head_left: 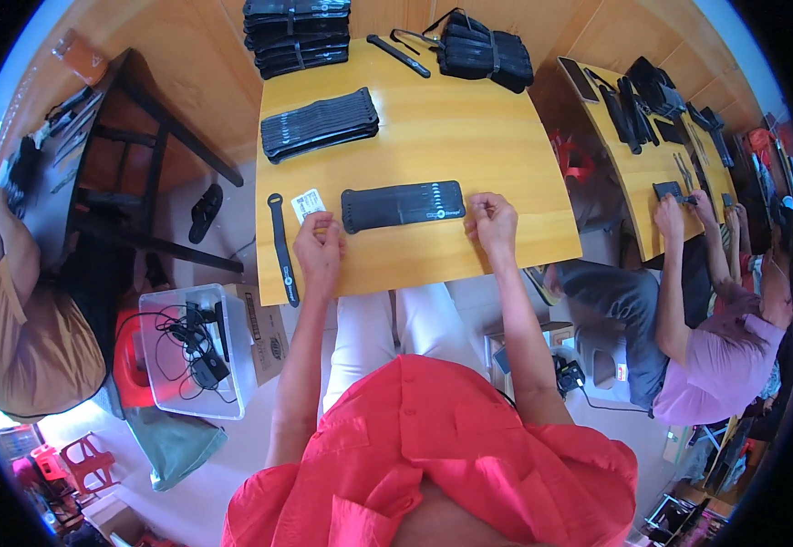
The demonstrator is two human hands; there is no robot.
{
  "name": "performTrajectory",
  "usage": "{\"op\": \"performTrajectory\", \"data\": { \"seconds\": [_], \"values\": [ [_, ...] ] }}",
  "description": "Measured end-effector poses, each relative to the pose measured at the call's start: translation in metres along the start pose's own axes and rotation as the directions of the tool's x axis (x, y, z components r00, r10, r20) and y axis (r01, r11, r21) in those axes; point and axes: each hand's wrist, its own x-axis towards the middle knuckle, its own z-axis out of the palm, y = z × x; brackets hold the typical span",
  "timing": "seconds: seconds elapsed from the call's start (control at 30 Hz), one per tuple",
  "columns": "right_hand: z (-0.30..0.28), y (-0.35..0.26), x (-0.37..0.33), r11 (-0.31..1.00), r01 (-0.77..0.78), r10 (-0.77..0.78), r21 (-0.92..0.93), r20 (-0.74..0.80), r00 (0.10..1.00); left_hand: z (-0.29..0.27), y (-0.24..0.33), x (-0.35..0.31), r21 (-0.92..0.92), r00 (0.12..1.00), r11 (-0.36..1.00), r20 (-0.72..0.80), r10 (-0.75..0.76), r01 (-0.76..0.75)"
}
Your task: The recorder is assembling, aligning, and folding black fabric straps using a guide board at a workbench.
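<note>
Several black straps (pixel 396 206) lie flat, side by side, as one rectangular set on the yellow table before me. Past its left end, the fingers of my left hand (pixel 320 255) are closed on the lower edge of a small white label (pixel 306 202) with dark print. My right hand (pixel 495 223) is by the set's right end, its fingers bent but apart, with nothing visible in them. A single black strap (pixel 282 251) with a slotted end lies left of my left hand.
Farther back on the table (pixel 451 118) are a stack of black straps (pixel 319 125), tall tied bundles (pixel 296 36), another tied bundle (pixel 485 53) and a loose strap (pixel 398 56). Co-workers sit left and right at other tables. A clear bin (pixel 191 351) with cables stands on the floor.
</note>
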Motion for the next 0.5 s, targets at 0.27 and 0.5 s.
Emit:
{"op": "performTrajectory", "data": {
  "seconds": [0.27,0.5],
  "values": [
    [0.040,-0.026,-0.014,0.614,0.565,-0.630,-0.551,0.089,0.772,0.030,0.013,0.008,0.618,0.758,0.502,0.256,0.600,-0.605],
    [0.086,0.006,0.006,0.289,0.527,-0.600,-0.799,0.277,0.750,0.069,-0.025,0.025,0.780,0.779,0.259,0.412,0.472,-0.569]
  ]
}}
